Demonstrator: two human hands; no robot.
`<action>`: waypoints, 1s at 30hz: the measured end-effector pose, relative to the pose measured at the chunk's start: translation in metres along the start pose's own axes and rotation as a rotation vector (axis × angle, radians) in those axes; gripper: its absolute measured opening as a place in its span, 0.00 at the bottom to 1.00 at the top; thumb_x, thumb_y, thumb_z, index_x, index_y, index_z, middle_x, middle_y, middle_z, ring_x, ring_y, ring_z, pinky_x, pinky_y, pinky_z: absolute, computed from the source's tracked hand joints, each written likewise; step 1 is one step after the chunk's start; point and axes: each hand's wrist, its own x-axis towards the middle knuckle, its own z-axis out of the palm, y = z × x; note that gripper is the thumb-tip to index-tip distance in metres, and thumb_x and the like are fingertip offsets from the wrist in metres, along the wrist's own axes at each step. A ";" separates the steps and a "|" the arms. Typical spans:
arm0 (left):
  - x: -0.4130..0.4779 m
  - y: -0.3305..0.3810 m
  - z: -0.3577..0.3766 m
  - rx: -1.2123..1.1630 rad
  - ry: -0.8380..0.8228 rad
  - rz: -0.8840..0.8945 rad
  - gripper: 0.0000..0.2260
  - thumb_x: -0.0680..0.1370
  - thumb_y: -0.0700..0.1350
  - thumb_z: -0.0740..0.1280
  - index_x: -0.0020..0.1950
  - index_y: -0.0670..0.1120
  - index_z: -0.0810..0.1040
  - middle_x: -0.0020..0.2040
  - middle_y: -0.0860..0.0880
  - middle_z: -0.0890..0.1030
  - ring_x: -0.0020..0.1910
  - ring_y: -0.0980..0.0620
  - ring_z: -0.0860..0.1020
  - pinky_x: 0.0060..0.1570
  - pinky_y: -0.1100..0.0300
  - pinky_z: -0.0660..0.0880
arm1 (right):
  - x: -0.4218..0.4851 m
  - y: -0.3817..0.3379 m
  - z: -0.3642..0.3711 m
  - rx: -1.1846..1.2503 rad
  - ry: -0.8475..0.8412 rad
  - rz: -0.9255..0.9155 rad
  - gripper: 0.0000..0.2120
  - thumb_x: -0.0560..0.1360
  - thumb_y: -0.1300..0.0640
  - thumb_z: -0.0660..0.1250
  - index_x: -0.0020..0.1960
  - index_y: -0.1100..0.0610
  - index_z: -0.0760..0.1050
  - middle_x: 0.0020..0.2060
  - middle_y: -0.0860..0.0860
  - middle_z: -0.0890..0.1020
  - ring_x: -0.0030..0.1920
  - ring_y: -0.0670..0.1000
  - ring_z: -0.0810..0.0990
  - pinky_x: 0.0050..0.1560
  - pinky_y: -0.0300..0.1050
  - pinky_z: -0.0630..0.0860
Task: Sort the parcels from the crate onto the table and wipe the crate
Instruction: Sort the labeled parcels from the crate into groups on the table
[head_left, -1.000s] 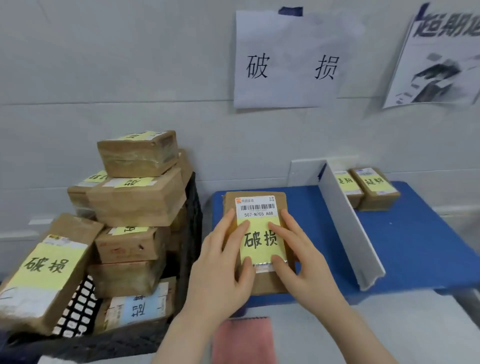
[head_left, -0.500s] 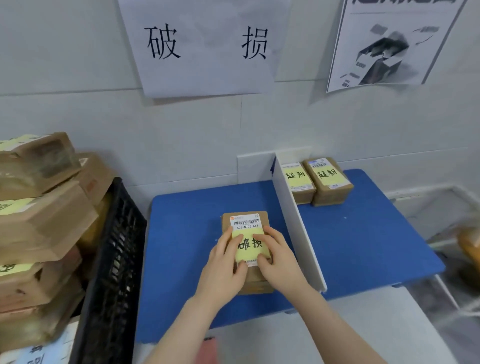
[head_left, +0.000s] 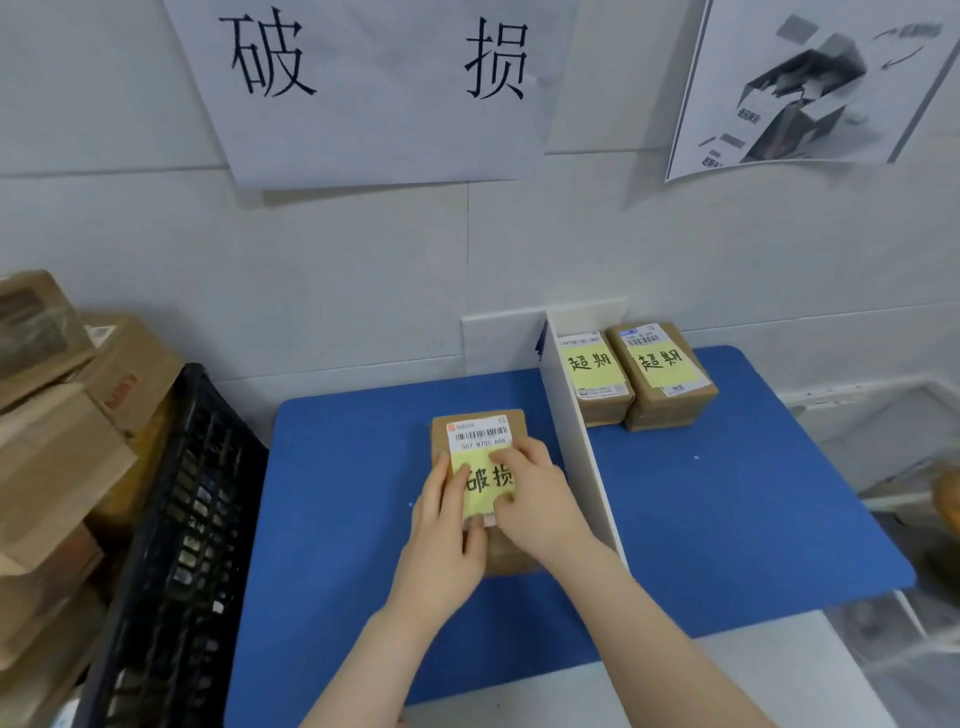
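A brown parcel (head_left: 480, 431) with a barcode label and a yellow note lies on the blue table (head_left: 343, 493), left of the white divider (head_left: 582, 457). My left hand (head_left: 441, 540) and my right hand (head_left: 535, 499) both rest on top of it, fingers spread over the yellow note, holding its near part. Two more brown parcels (head_left: 595, 379) (head_left: 662, 374) with yellow notes lie side by side right of the divider, at the back. The black crate (head_left: 171, 545) stands at the left, with several brown parcels (head_left: 57, 441) stacked in it.
The white wall behind carries a paper sign (head_left: 374, 83) with two large characters above the left section and a printed sheet (head_left: 810, 83) above the right section. A white surface (head_left: 597, 675) runs along the table's near edge. Clutter lies on the floor at the far right.
The view has swung right and down, away from the crate. Both hands carried the parcel farther onto the table's left section, close to the divider, and still hold it.
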 end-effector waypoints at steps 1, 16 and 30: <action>0.012 0.002 0.001 -0.015 -0.008 -0.005 0.25 0.81 0.46 0.57 0.77 0.53 0.55 0.73 0.69 0.43 0.75 0.58 0.53 0.64 0.61 0.64 | 0.011 -0.002 -0.006 -0.018 -0.011 0.024 0.25 0.73 0.64 0.63 0.70 0.54 0.67 0.71 0.49 0.62 0.62 0.56 0.69 0.64 0.46 0.69; 0.131 0.014 0.034 -0.089 0.012 -0.079 0.25 0.80 0.45 0.58 0.77 0.51 0.55 0.77 0.64 0.46 0.75 0.53 0.52 0.62 0.62 0.58 | 0.113 -0.006 -0.053 -0.362 -0.039 0.080 0.12 0.78 0.64 0.58 0.61 0.62 0.70 0.61 0.57 0.72 0.64 0.55 0.68 0.67 0.47 0.64; 0.153 0.021 0.039 -0.145 -0.002 -0.135 0.25 0.81 0.46 0.59 0.77 0.51 0.56 0.77 0.62 0.46 0.76 0.51 0.51 0.63 0.62 0.56 | 0.118 -0.007 -0.060 -0.248 -0.039 0.127 0.13 0.77 0.63 0.61 0.61 0.61 0.68 0.63 0.57 0.70 0.61 0.53 0.71 0.58 0.41 0.70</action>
